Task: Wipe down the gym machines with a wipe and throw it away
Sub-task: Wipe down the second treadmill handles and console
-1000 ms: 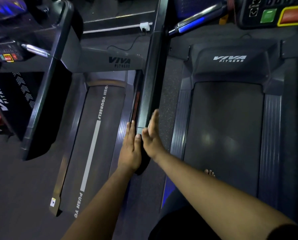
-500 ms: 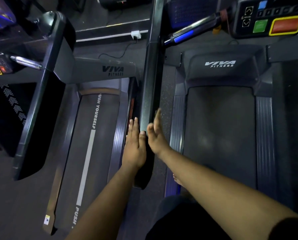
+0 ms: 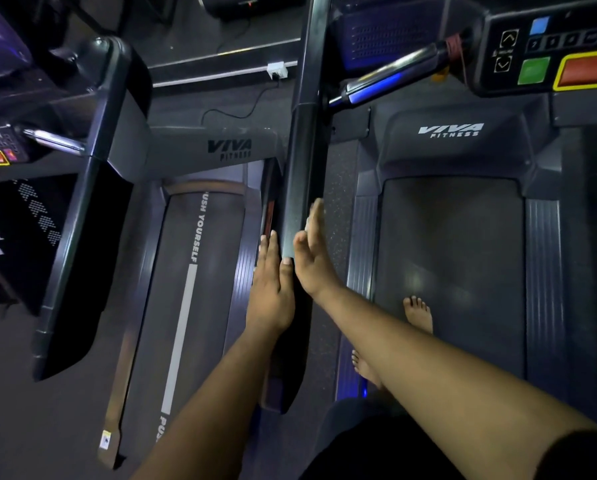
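Two flat hands on one rail point(image 3: 302, 188), no wipe in plain sight. Left hand point(image 3: 271, 292) laid along the rail's left face, fingers straight, thumb resting against its end edge; right hand point(image 3: 312, 258) pressed to the right face, fingers straight and together, nothing curled or pinched. Possibly a pale scrap under the right fingers point(image 3: 314, 223), too small and dim to call a wipe. Probably light, limp and damp if there, best kept flat under the palm and dragged, not bunched. Rail itself: long, dark, matte, finely speckled, square-edged, running away between two treadmills; rigid and fixed, likely fine under firm pressure, with broad side faces as the natural place to press. Left belt point(image 3: 200, 271) marked PUSH YOURSELF; right belt point(image 3: 449, 258) plain, two bare feet at its near left edge. Console point(image 3: 549, 50) with green and red buttons at top right. Judged mid-wipe along the rail, disposal not yet begun.
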A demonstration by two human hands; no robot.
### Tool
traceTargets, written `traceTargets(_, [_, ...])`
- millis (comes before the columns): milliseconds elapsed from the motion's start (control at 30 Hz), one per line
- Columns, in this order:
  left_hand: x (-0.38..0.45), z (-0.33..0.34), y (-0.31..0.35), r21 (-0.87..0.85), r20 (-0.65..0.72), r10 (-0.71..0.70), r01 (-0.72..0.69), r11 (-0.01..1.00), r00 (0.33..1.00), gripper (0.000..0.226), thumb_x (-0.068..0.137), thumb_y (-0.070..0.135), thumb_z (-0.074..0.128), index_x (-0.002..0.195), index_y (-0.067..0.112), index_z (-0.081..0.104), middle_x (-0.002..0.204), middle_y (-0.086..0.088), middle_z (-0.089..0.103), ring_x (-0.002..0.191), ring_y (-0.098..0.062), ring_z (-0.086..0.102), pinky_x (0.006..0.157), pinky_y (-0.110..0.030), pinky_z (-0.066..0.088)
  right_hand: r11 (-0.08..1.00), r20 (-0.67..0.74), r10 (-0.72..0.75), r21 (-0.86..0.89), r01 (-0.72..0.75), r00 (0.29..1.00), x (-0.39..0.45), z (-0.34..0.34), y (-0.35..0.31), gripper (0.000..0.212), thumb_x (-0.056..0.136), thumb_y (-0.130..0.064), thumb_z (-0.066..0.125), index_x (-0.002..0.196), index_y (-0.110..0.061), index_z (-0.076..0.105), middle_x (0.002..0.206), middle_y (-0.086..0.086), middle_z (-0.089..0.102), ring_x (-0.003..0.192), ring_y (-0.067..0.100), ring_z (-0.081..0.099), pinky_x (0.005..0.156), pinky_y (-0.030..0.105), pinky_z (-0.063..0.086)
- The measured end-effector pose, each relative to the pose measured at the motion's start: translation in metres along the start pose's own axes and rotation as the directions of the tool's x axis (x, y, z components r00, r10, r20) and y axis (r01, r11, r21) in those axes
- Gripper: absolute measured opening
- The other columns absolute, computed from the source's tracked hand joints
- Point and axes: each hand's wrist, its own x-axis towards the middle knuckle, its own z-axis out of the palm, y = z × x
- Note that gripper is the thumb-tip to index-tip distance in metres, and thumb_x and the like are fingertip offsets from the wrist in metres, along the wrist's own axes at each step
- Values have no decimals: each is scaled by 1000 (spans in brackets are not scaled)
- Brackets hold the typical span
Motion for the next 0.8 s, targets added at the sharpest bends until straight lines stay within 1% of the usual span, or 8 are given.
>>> traceTargets(133, [14,-2,11,-6,11,3,-3,1000,1000,58,109,47,26,164,34,9,172,11,3,157,-1,0,129,-33,8,984,90,-148,-86,156,985,-38,7,20,105,90,-84,16,160,-12,-14,167,2,-26,155,26,-20,124,62,-1])
traceTargets(233, [28,-3,18,5,6,-15,15,1000,1000,55,112,40,27,163,36,9,172,12,3,157,-2,1,127,-32,8,997,138,-69,32,65,988,-51,7,38,113,79,-93,21,159,-26,-22,166,-3,-28,155,22,-21,125,59,-3])
traceTargets(300, [40,-2,23,5,2,-12,12,1000,1000,55,112,39,27,164,34,9,172,12,4,156,0,0,126,-28,7,992,71,67,99,-74,995,-20,-1,29,126,70,-101,20,160,-19,-17,168,0,-22,156,16,-16,127,52,0])
traceTargets(367, [49,-2,27,12,-7,-12,12,1000,1000,55,112,39,27,164,33,10,172,11,6,155,2,0,125,-27,7,988,7,112,102,-112,994,24,-12,11,130,67,-103,17,160,-17,-12,169,2,-17,156,15,-12,127,49,2])
traceTargets(467, [55,-3,31,11,-1,-18,18,1000,1000,54,112,41,26,164,36,10,172,13,6,155,3,0,124,-27,8,999,-4,-45,-15,45,999,63,-18,-14,110,78,-95,14,156,-23,-16,166,-4,-20,156,21,-15,126,56,0])
traceTargets(567, [53,-4,28,-20,11,-9,10,1000,1000,55,111,45,25,163,36,10,172,11,7,156,1,1,127,-32,9,972,19,-192,-133,193,981,40,-11,-6,106,90,-83,14,160,-5,-5,167,4,-19,156,27,-15,124,61,1])
traceTargets(633, [55,-4,27,-33,8,-3,3,999,1000,58,109,49,25,163,36,11,172,11,8,156,0,2,129,-34,10,971,64,-202,-116,208,977,10,-6,14,107,91,-82,19,159,-4,-8,168,7,-19,156,29,-15,125,61,1])
traceTargets(800, [56,-2,27,-16,-25,-11,10,1000,1000,57,108,47,25,163,35,14,171,14,13,155,4,5,129,-35,13,990,29,79,112,-82,996,37,-14,16,133,66,-104,20,161,-16,-10,170,3,-14,158,20,-5,128,47,5])
